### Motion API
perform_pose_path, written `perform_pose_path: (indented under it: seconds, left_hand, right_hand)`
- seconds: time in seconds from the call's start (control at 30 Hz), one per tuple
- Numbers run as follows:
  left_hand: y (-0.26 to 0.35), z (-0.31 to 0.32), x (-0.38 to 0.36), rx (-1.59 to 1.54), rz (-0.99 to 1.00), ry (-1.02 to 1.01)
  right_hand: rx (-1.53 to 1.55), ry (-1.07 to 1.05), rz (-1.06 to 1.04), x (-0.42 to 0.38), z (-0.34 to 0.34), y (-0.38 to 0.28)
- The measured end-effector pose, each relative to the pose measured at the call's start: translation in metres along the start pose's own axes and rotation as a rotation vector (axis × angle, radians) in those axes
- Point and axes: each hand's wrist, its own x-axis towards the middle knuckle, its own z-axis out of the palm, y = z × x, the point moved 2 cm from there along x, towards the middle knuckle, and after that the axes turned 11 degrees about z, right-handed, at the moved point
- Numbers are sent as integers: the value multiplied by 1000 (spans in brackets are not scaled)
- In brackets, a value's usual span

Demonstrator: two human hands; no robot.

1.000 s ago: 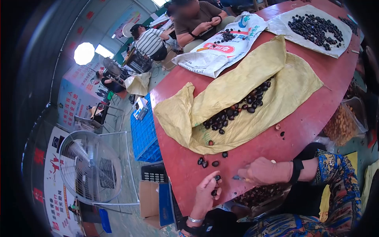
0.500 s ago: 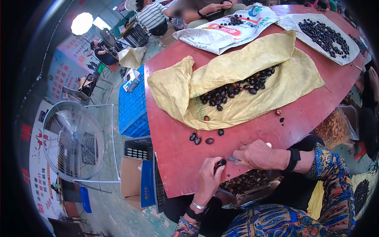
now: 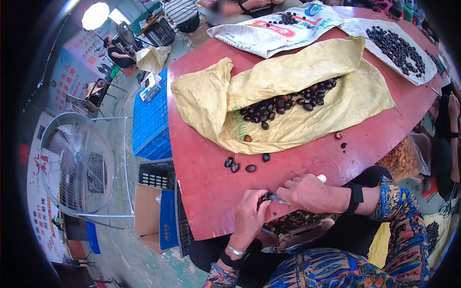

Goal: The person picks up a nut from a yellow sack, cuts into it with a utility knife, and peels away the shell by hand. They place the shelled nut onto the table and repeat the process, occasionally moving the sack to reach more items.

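A: Confirm qty. and state of hands.

B: Qty. 2. L hand point(image 3: 248, 216): narrow, thumb and fingers pinching 1 dark nut point(image 3: 265, 196). R hand point(image 3: 306, 193): closed round 1 knife point(image 3: 274, 197), blade directed at nut. Exact blade contact: can't tell.

A: Pos. of held nut?

B: Btwn. the hands, over near edge of red desk point(image 3: 206, 206), just beyond 1 clear box point(image 3: 328, 224) of dk. scraps.

A: Loose parts on desk?

B: Loose nuts point(image 3: 235, 167): qty. 4. Three grouped at L, 1 apart near sack edge. Also 1 pale-brown shell piece point(image 3: 339, 135) w/ 2 small dk. bits beside it, R of group.

A: Sacks?

B: Yellow sack point(image 3: 297, 134), qty. 1, folded open; nut pile point(image 3: 273, 108) under flap, overlapped, no exact count. 1 reddish nut point(image 3: 247, 138) sits apart on sack, near its lower edge. Farther back: 1 printed white sack point(image 3: 240, 36) and, to its R, 1 plain white sheet point(image 3: 357, 30), both w/ small dk. pcs., too many to count.

A: Off desk, L side?

B: Blue crate point(image 3: 151, 127), qty. 1; fan point(image 3: 78, 158) w/ round wire guard, nearest, qty. 1.
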Motion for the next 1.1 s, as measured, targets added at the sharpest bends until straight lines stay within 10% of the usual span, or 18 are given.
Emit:
perform_pose_path:
  seconds: [0.67,1.1]
  left_hand:
    - [-2,-2,-1,-5,-39,-49]
    - [-3,0,-4,4,-50,-27]
  right_hand:
    - [-197,-15,25,-1,-3,6]
    - [214,-13,131,8,3,8]
